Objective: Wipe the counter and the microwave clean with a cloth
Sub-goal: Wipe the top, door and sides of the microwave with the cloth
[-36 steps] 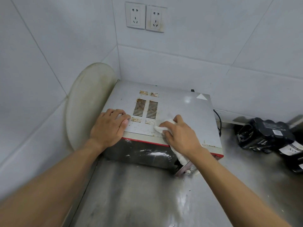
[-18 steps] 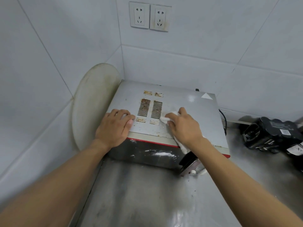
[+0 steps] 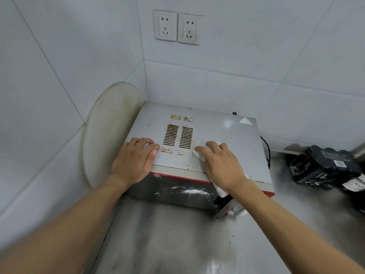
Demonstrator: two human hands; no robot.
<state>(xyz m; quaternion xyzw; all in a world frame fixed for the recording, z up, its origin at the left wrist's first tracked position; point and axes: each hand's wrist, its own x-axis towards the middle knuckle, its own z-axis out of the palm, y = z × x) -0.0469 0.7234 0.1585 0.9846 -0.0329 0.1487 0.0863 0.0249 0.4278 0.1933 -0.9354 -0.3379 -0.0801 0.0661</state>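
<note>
A grey microwave (image 3: 227,139) with rusty vent slots and a red front trim stands in the corner on the steel counter (image 3: 177,234). My left hand (image 3: 134,159) rests flat on its top, left of the vents. My right hand (image 3: 221,165) lies on a white cloth (image 3: 198,155) and presses it onto the top just right of the vents. The cloth's tail hangs below my wrist over the front edge. White smears mark the dark door (image 3: 193,191).
A round pale board (image 3: 110,119) leans against the left wall beside the microwave. Black shrink-wrapped bottles (image 3: 324,167) lie on the counter at the right. A black cord (image 3: 266,147) runs down behind the microwave. Two wall sockets (image 3: 177,26) sit above.
My right hand has slid the cloth away from the front edge and further back on the microwave top, staying beside the vents. My left hand has stayed in place.
</note>
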